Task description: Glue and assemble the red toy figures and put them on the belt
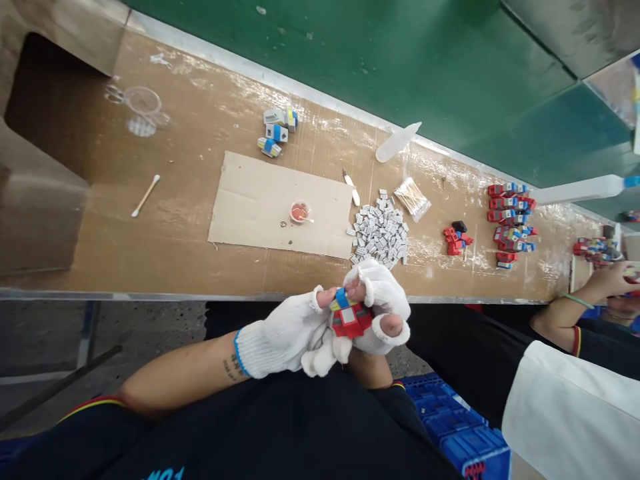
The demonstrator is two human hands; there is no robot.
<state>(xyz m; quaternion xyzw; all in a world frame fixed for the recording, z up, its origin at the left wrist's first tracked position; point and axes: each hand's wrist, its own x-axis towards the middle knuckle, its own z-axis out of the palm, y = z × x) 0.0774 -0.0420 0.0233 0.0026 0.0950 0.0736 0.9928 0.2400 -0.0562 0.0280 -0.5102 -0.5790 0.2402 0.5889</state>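
Note:
Just in front of the table's near edge, my two gloved hands hold a red, blue and grey plastic toy part [351, 321] between them. My left hand [300, 333] grips it from the left, its bare thumb tip by the blue piece. Around its right side curls my right hand [383, 307], with bare thumb and fingertip showing through the white glove. Past my right hand lies a heap of small grey plastic pieces [380, 230]. A small cup of reddish liquid [300, 213] with a swab in it stands on a cardboard sheet [250, 200].
Grey-blue toy parts [276, 132] lie at the back, near a craft knife [352, 188], a plastic bottle [397, 143] and a cotton swab pack [413, 199]. Red toy parts [510, 217] stand at right, near a co-worker's hand [607, 280]. A loose swab [145, 196] and cardboard box [40, 200] are left.

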